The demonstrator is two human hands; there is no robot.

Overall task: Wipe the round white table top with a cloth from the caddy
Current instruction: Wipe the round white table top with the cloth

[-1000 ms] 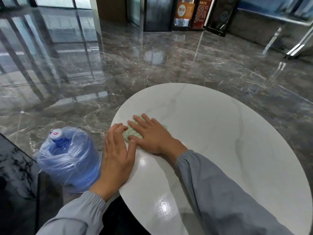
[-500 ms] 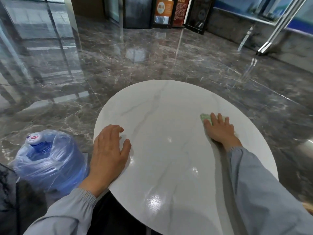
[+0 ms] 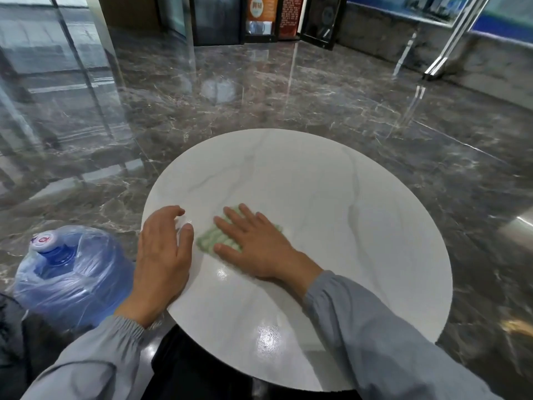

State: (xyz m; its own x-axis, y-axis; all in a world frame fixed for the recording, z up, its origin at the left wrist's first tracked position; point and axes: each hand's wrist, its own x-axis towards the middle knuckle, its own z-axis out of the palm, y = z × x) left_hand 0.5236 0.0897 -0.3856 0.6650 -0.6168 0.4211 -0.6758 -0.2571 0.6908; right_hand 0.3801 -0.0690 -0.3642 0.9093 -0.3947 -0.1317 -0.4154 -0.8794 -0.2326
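The round white table top (image 3: pixel 331 197) with faint grey veins fills the middle of the head view. A pale green ribbed cloth (image 3: pixel 212 239) lies flat on its left part. My right hand (image 3: pixel 256 246) presses flat on the cloth with fingers spread, covering most of it. My left hand (image 3: pixel 164 255) rests palm down on the table's left edge, fingers apart, holding nothing, a short gap from the cloth. Both arms wear grey sleeves. No caddy is in view.
A blue water jug (image 3: pixel 66 275) wrapped in clear plastic stands on the floor just left of the table. Glossy dark marble floor (image 3: pixel 317 96) surrounds the table. Dark display stands (image 3: pixel 259 18) and glass panels line the far side.
My right hand has swept the cloth from the table's right side back to the left, close to my left hand. My left hand has stayed on the left edge.
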